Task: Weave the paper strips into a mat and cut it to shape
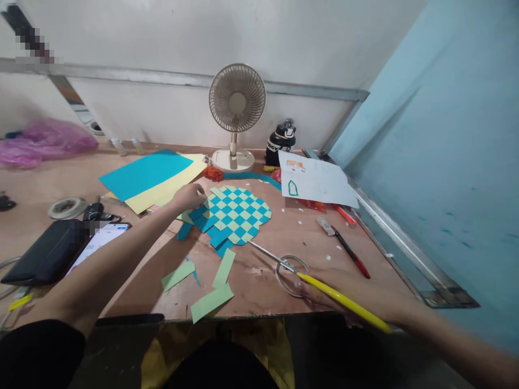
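Note:
A woven paper mat (239, 210) in blue and pale green checks lies on the table, its right side rounded and several strip ends sticking out at the left and bottom. My left hand (191, 196) pinches its upper left edge. In my right hand (328, 286), slightly blurred, are yellow-handled scissors (343, 301); their tip reaches the mat's lower right edge. Whether the blades are apart cannot be made out. Loose pale green paper strips (211, 303) lie in front of the mat. A thin round ring (279, 278) shows around the scissors' blades.
Blue and yellow sheets (146, 175) lie at the back left. Behind stand a fan (237, 102) and a black bottle (279, 143). To the right are a drawn-on paper (318, 181), a pen (351, 251) and an eraser (325, 227). A phone (97, 243) and tape roll (67, 207) lie left.

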